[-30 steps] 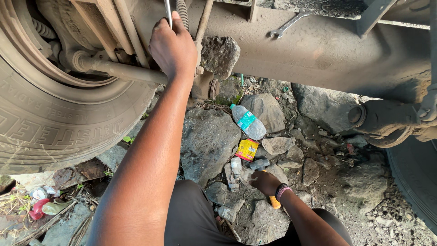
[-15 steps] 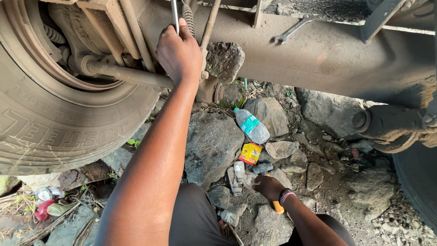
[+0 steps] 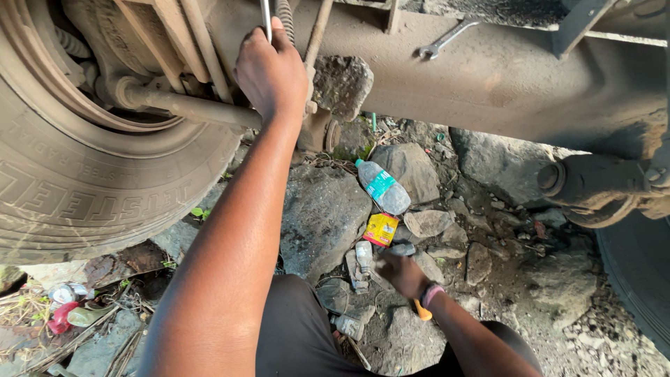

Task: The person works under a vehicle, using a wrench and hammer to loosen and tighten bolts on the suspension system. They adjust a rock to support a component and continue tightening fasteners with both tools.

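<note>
A: Left hand [image 3: 272, 70]?
B: Raised under the dusty vehicle frame [image 3: 502, 77], fingers wrapped round a thin bright metal rod [image 3: 266, 17], just beside the coiled spring [image 3: 284, 17] and the big worn tyre [image 3: 77, 188].

A: Right hand [image 3: 401, 272]?
B: Low over the grey rocks [image 3: 321, 216], fingers curled round a tool with an orange handle [image 3: 421, 311]. Clear plastic bottle with teal label [image 3: 381, 186] and yellow wrapper [image 3: 381, 229] lie just beyond it. Steel spanner [image 3: 447, 38] rests on the frame.
</note>
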